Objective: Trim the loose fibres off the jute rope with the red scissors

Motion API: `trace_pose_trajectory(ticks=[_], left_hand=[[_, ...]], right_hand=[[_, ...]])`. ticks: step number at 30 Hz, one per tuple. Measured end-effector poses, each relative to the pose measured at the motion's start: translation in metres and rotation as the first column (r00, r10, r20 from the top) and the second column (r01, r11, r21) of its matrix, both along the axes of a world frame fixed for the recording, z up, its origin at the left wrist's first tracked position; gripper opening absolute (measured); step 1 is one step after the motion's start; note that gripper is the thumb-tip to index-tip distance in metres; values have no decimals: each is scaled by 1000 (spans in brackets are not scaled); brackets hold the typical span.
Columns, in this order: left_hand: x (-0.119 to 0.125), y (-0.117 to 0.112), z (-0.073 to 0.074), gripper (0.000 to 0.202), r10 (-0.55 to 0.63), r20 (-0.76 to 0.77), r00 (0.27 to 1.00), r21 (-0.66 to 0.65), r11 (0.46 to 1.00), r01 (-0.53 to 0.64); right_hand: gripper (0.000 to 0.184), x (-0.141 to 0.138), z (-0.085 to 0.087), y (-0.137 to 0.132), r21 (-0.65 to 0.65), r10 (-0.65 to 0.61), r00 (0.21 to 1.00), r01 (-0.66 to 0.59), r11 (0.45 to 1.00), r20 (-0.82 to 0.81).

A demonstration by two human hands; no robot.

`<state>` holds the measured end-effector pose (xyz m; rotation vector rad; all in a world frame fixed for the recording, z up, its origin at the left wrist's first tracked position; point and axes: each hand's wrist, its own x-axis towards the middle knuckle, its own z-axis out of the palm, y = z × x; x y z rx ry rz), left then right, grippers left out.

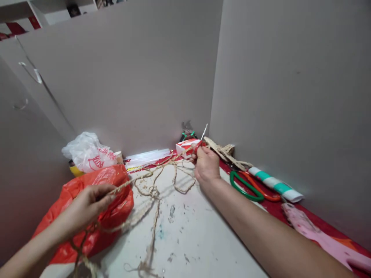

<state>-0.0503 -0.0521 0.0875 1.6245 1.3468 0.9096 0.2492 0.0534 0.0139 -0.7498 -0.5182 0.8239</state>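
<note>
My left hand [97, 202] is closed in a pinch on a straw-coloured twisted rope [150, 172]. The rope stretches across toward my right hand, with loose loops lying on the white board [185, 239] and a slack length hanging below my left wrist. My right hand [207, 164] is closed around small red-handled scissors [198, 146], their thin metal blade pointing up and away. Whether the fingers of this hand also grip the rope I cannot tell. A red and white box [183, 148] is just behind it.
At left, a red plastic bag [98, 177] and a white plastic bag [89, 152] lie against the grey partition [139, 85]. Clear sticks [149, 157] and green-handled pliers [188, 133] stand at the back. At right are straw braids [222, 150], a green handle loop [246, 195] and a striped roll [276, 185].
</note>
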Motion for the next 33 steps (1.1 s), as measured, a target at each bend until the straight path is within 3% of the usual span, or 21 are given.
trace_pose_trajectory(ticks=[2, 3, 5, 6, 8, 10, 14, 15, 17, 19, 23, 28, 33], left_hand=[[-7, -6, 24, 8, 154, -285, 946, 232, 969, -88], [-10, -11, 35, 12, 253, -370, 894, 365, 924, -110], [-14, -23, 53, 22, 324, -515, 793, 436, 896, -84], [-15, -31, 59, 26, 288, -561, 776, 395, 917, -55], [-18, -46, 64, 41, -15, -630, 777, 70, 995, 76], [-18, -57, 62, 48, -139, -596, 791, -103, 990, 97], [4, -57, 41, 46, -27, -490, 871, 23, 999, 43], [15, -52, 32, 46, -47, -434, 900, 33, 997, 68], [39, -36, 10, 52, -60, -239, 969, 54, 996, 75], [61, -19, -13, 56, -119, -60, 991, 33, 992, 121], [84, 1, -46, 40, -111, 271, 956, -207, 963, 171], [84, -5, -69, 34, -28, 347, 937, -227, 967, 113], [79, -7, -93, 30, 77, 461, 884, -332, 939, 92]], right_hand=[[31, -1, -2, 0, -11, 6, 1000, -7, 1000, -21], [31, -2, -2, 0, -14, 19, 999, -19, 1000, -28], [29, -7, -1, -3, -11, 54, 998, -55, 998, -34], [28, -9, 0, -5, -8, 78, 996, -78, 997, -32], [28, -14, 3, -9, 0, 138, 990, -138, 990, -18], [29, -20, 6, -15, 5, 213, 977, -213, 977, 12], [30, -39, 7, -29, 3, 365, 924, -368, 930, 113], [29, -44, 7, -34, 6, 412, 893, -420, 907, 182], [28, -53, 6, -44, -3, 459, 836, -481, 877, 301], [28, -58, 5, -52, -22, 478, 784, -512, 858, 396], [28, -59, 3, -58, -40, 493, 730, -541, 840, 473], [32, -58, -5, -55, -11, 398, 761, -458, 889, 513], [32, -61, -16, -55, -111, 505, 676, -537, 836, 537]])
